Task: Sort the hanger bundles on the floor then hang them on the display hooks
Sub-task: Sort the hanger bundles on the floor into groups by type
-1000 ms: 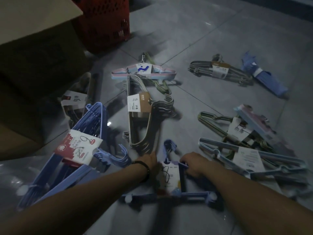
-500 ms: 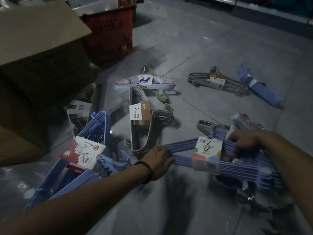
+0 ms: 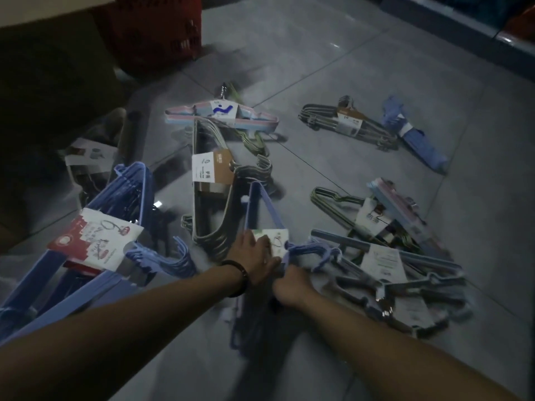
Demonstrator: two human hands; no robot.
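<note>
Several banded hanger bundles lie on the grey tiled floor. A purple-blue bundle (image 3: 262, 206) with a white label lies in the middle, one end pointing away from me. My left hand (image 3: 253, 257), a dark band on its wrist, presses on the label. My right hand (image 3: 289, 286) grips the bundle just below the label, beside its hooks. To the left lies a bigger blue bundle (image 3: 95, 247) with a red and white label. A grey bundle (image 3: 214, 180) with a brown label lies behind my hands. A grey-blue bundle (image 3: 388, 264) sits to the right.
A cardboard box (image 3: 52, 82) and a red basket (image 3: 162, 27) stand at the back left. Farther off lie a pastel bundle (image 3: 223, 115), a dark bundle (image 3: 347, 123), a small blue bundle (image 3: 414, 140) and a green one (image 3: 373, 218). A shelf base (image 3: 463, 27) runs along the back right.
The purple-blue bundle swung from lying sideways on the right to pointing away from me in the middle. Both hands came together at its label.
</note>
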